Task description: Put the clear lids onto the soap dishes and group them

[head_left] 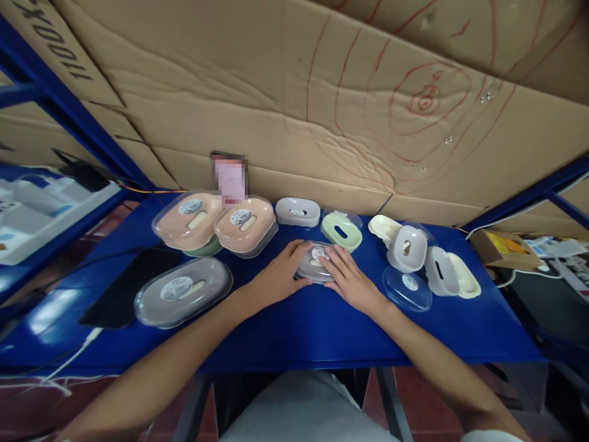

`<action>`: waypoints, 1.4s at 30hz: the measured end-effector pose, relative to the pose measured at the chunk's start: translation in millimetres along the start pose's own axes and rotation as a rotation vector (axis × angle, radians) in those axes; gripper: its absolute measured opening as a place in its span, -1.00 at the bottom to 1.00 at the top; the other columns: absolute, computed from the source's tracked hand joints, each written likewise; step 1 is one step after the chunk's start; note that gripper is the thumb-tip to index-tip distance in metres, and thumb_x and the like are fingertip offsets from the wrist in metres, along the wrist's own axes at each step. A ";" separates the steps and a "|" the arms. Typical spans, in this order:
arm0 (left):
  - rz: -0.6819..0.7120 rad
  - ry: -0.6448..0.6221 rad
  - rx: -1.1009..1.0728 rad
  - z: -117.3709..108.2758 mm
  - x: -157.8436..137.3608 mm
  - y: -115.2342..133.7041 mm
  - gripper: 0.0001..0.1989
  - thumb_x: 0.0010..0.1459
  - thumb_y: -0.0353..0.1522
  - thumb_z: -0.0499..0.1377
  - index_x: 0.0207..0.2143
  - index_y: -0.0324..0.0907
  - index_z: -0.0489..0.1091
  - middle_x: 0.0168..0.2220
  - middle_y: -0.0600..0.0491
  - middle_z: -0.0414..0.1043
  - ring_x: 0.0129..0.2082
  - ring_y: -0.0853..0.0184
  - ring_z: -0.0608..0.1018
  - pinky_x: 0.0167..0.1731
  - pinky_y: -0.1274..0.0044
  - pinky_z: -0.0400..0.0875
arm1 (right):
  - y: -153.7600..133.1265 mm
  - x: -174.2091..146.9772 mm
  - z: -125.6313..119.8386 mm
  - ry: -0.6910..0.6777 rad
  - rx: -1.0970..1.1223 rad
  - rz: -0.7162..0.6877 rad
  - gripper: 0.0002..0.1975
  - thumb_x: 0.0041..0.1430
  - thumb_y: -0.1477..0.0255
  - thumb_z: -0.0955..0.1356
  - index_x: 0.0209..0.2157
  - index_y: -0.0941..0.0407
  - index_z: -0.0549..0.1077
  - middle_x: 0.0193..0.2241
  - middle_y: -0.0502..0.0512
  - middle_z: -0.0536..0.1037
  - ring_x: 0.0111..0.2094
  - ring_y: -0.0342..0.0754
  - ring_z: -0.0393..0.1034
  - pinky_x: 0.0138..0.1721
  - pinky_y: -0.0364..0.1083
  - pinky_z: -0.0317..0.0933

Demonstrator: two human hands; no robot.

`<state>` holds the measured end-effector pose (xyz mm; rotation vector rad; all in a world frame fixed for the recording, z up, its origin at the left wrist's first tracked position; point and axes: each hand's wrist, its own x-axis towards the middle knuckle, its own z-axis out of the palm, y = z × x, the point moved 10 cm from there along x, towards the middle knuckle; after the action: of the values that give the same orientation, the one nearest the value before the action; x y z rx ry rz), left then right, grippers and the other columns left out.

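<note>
A small grey plastic box with a clear lid and a round label rests on the blue table in front of me. My left hand grips its left end, thumb at the near side and fingers round the far side. Over its right end lies my right hand, fingers across the clear lid and thumb by the near edge. Both hands partly hide the box. To the right is a loose clear lid with a label. Just beyond the box sits a pale green slotted tray.
Peach lidded boxes and a larger grey lidded box stand left, beside a dark phone-like slab with cables. Grey containers and cream trays lie right. Behind rises a cardboard wall.
</note>
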<state>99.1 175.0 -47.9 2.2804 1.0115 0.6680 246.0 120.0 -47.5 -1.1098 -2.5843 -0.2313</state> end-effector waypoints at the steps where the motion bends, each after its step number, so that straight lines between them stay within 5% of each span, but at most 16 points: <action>1: -0.015 0.012 0.016 0.1 -1.6 0.1 -0.11 0.20 -0.34 0.44 0.46 0.02 0.09 0.43 -0.18 0.19 0.41 -0.07 0.43 0.35 0.04 0.44 | -1.1 0.1 0.6 0.000 -0.006 -0.004 -0.14 0.49 0.34 0.38 0.61 0.12 -0.10 0.54 0.33 0.15 0.60 0.31 -0.18 0.52 0.42 0.06; 7: -0.063 0.073 0.162 -1.1 -8.7 3.7 -0.13 0.19 -0.37 0.43 0.44 -0.10 0.09 0.43 -0.31 0.20 0.41 -0.18 0.42 0.34 -0.02 0.42 | -2.1 3.8 -3.6 0.004 0.013 -0.014 -0.23 0.52 0.37 0.34 0.60 0.07 -0.04 0.50 0.27 0.27 0.59 0.26 -0.08 0.52 0.40 0.07; 13: -0.042 0.026 0.294 -3.8 -6.0 10.6 -0.16 0.26 -0.27 0.43 0.45 -0.10 0.10 0.42 -0.31 0.27 0.34 -0.09 0.53 0.22 0.15 0.57 | 0.6 5.4 -9.7 -0.017 0.043 -0.048 -0.33 0.51 0.30 0.37 0.53 0.08 0.18 0.47 0.29 0.32 0.57 0.23 0.00 0.53 0.34 0.07; 16: -0.072 0.001 0.471 -2.1 -10.2 19.3 -0.14 0.31 -0.23 0.40 0.49 -0.22 0.08 0.50 -0.49 0.11 0.34 -0.13 0.53 0.11 0.27 0.64 | 0.5 2.9 -9.8 0.009 0.048 -0.060 -0.33 0.51 0.37 0.37 0.54 0.02 0.15 0.48 0.26 0.31 0.57 0.22 -0.02 0.52 0.38 0.07; 20: -0.094 0.038 0.598 0.5 -24.1 30.9 -0.17 0.35 -0.19 0.36 0.51 -0.22 0.11 0.50 -0.47 0.12 0.35 -0.11 0.52 0.17 0.34 0.61 | -6.5 -1.1 -11.8 0.067 0.081 -0.122 -0.26 0.51 0.44 0.37 0.58 -0.04 0.04 0.47 0.26 0.32 0.58 0.23 -0.04 0.50 0.42 0.09; 30: -0.146 0.299 0.286 -3.1 -91.0 37.5 -0.33 0.47 -0.25 0.22 0.54 0.10 0.12 0.57 -0.23 0.04 0.49 -0.02 0.35 0.35 0.21 0.47 | -34.3 -4.7 -10.2 0.037 0.206 -0.260 -0.14 0.47 0.72 0.24 0.59 -0.14 -0.12 0.51 0.14 0.26 0.60 0.17 -0.17 0.53 0.46 -0.03; 38: -0.205 0.323 0.163 -4.8 -91.8 26.1 -0.30 0.29 -0.34 0.42 0.42 0.10 0.33 0.44 -0.17 0.25 0.43 0.01 0.42 0.38 0.11 0.41 | -32.8 0.1 -18.7 0.065 0.377 -0.194 -0.20 0.55 0.42 0.32 0.60 -0.15 -0.15 0.51 0.18 0.26 0.55 0.15 0.06 0.53 0.40 0.05; 42: -0.197 0.424 0.248 -28.9 -114.2 43.9 -0.37 0.34 -0.27 0.38 0.40 0.14 0.35 0.43 -0.10 0.28 0.38 0.02 0.47 0.34 0.16 0.48 | -6.3 1.0 -35.3 0.163 0.380 -0.059 -0.23 0.55 0.31 0.33 0.60 -0.11 -0.09 0.52 0.23 0.23 0.53 0.18 0.11 0.48 0.33 0.18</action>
<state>35.3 69.7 -22.7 2.2496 1.5726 1.0144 248.7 106.7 -14.2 -0.8414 -2.3850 0.1469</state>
